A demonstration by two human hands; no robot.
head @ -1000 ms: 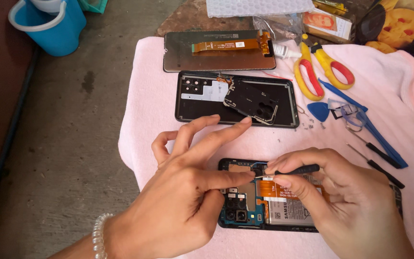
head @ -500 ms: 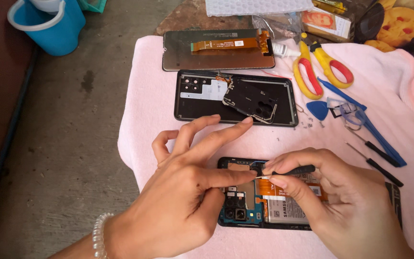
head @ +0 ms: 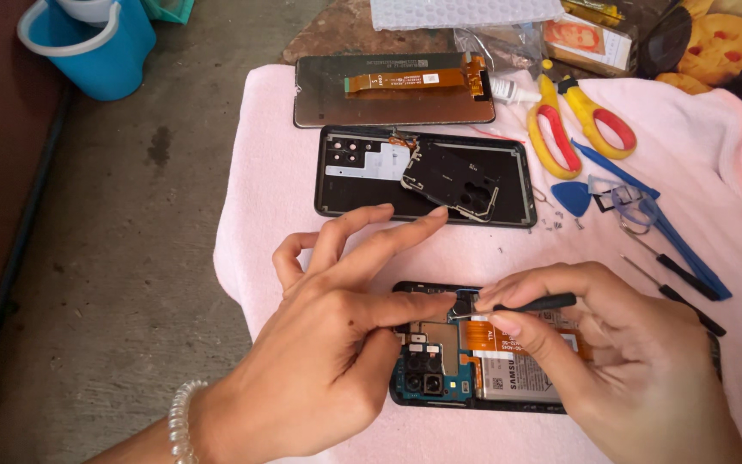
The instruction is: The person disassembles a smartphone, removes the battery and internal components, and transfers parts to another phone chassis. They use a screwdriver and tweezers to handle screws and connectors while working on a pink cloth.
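Note:
An opened phone body (head: 465, 378) lies on a pink cloth (head: 259, 172), with its blue circuit board, camera modules and grey battery exposed. My left hand (head: 328, 361) rests on the phone's left part, index finger stretched to a small metal piece (head: 461, 305) at the top edge, other fingers spread upward. My right hand (head: 620, 361) pinches a thin black tool (head: 534, 302) whose tip meets the same spot. The right hand hides the phone's right half.
Behind the hands lie a black back cover (head: 422, 176) with a loose inner plate and a detached screen (head: 388, 90) with an orange ribbon. Yellow-red scissors (head: 577, 125), a blue pick (head: 570, 198), blue tweezers (head: 663, 228), screwdrivers (head: 676, 288) and tiny screws lie right. A blue bucket (head: 100, 39) stands far left.
Both hands stay at the phone's top edge. My right hand's fingers and the tool tip shifted slightly; the view moved a little.

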